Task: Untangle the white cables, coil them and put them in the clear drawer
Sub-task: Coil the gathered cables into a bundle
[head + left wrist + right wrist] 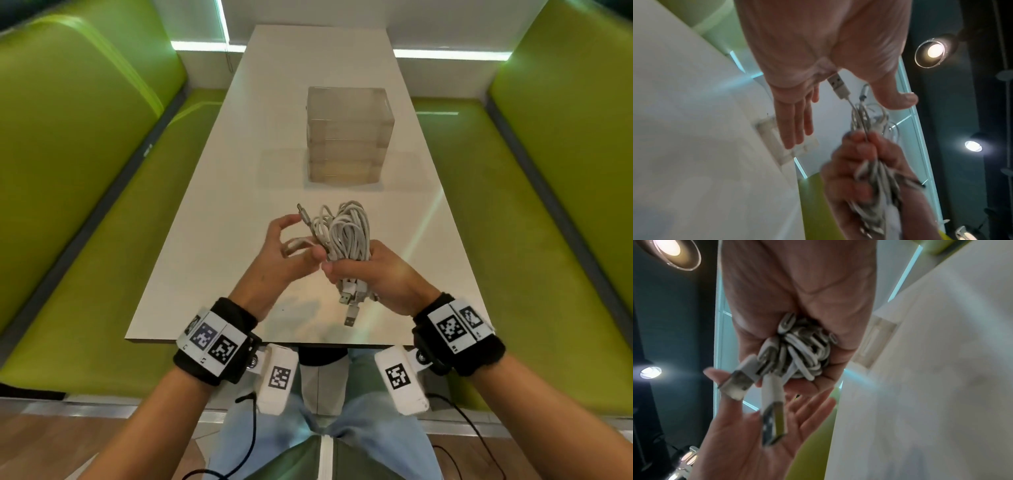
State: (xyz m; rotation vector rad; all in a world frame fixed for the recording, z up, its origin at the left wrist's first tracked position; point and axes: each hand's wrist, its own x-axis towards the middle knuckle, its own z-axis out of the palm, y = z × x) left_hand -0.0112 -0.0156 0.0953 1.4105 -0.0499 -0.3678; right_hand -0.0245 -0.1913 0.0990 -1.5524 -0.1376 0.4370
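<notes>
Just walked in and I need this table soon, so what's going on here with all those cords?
A person at the white table is sorting a bundle of white cables. Their right hand grips the bundle above the tabletop, USB plugs dangling below the fist. Their left hand is open beside it, fingers at a loose plug end. The clear drawer unit stands further back with all its drawers shut. Nothing is put away yet.
</notes>
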